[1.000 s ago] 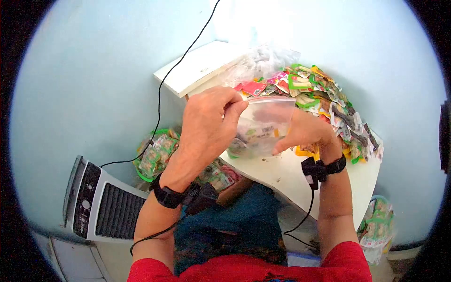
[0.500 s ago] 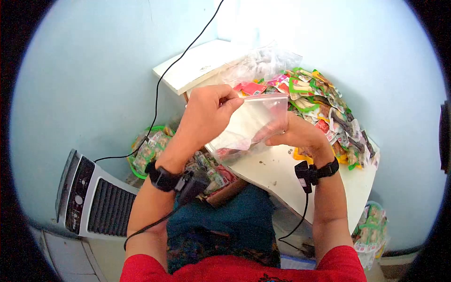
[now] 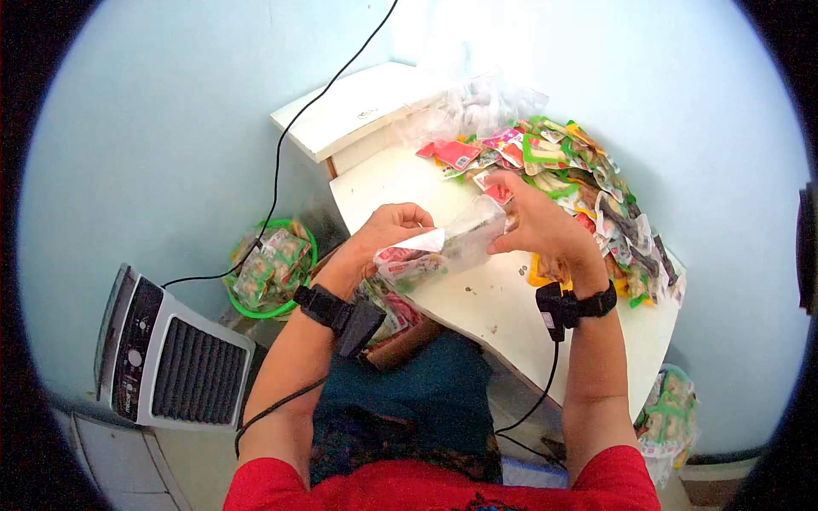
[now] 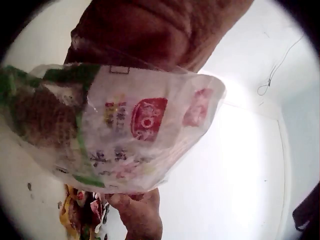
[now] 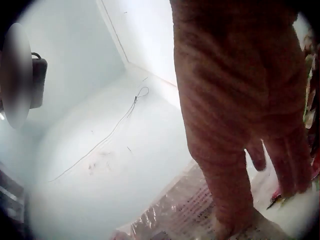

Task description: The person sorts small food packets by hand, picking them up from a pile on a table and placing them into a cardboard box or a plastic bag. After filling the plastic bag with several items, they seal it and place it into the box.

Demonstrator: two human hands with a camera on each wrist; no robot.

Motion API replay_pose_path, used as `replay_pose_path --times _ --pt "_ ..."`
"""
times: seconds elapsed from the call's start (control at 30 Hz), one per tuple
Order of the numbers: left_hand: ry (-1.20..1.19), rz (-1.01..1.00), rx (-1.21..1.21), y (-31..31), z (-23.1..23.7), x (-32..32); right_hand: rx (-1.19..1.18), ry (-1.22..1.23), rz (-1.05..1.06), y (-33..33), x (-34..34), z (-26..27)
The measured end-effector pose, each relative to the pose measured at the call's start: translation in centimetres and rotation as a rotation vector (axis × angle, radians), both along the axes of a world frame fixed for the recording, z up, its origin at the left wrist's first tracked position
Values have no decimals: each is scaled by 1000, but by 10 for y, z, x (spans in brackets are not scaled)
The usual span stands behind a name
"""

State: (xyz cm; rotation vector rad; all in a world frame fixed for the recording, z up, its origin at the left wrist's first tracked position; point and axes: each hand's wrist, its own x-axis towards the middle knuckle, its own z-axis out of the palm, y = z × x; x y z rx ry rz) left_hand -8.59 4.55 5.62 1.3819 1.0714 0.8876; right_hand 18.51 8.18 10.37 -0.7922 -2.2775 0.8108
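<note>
A clear plastic bag (image 3: pixel 469 237) with printed packets inside stretches between the two hands. Its left end is gripped by the left hand (image 3: pixel 383 238), whose fingers are bent over it. The right hand (image 3: pixel 545 223) is at the bag's right end, fingers spread and thumb apart from them. In the left wrist view, the bag (image 4: pixel 145 125) shows red and green print below the left hand (image 4: pixel 150 30). The right wrist view has the right hand (image 5: pixel 240 100) with its thumb down against the bag (image 5: pixel 175 210).
Many colourful packets (image 3: pixel 588 183) are heaped on the right of the white table (image 3: pixel 383 183). Crumpled clear bags (image 3: pixel 477 106) lie behind. A green-rimmed basket (image 3: pixel 313 247), a box of packets (image 3: pixel 400 347) and a cooler (image 3: pixel 200 370) stand left; another basket of packets (image 3: pixel 669 422) is at lower right.
The left hand has come lower and the bag, earlier held upright by its top edge, now lies slanted. The right hand's fingers have come off the bag's side and spread.
</note>
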Motion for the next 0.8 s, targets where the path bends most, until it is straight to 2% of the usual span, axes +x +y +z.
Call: replay_pose_path --times 0.1,0.17,0.23,0.3,0.33,0.4,0.43,0.53,0.6,0.7,0.8 --pt "-18 -20 7 -4 4 2 248 43 81 3 -3 -1" --pt "53 -38 66 1 -2 -2 239 -28 128 5 -6 1" --pt "70 21 30 -6 5 0 38 -127 121 5 -6 -3" --pt "89 37 -18 -11 3 -5 -155 -33 93 11 -10 -15" --pt "-147 72 -91 -17 -1 -6 -252 14 79 14 -12 -21" --pt "-616 146 -222 -33 -5 -6 -287 73 49 19 -16 -31" --pt "-788 140 -204 -35 -18 -10 -315 136 30 22 -20 -38" --pt "-713 154 -4 -58 -27 -4 -307 187 -58 11 -30 -32" --pt "-204 184 77 -73 -18 -10 -380 220 -88 4 -38 -33" --pt "-383 261 35 -89 -17 -8 -538 268 -52 -5 -55 -38" --pt "-558 360 -59 -105 -29 -21 -569 228 5 -22 -72 -36"
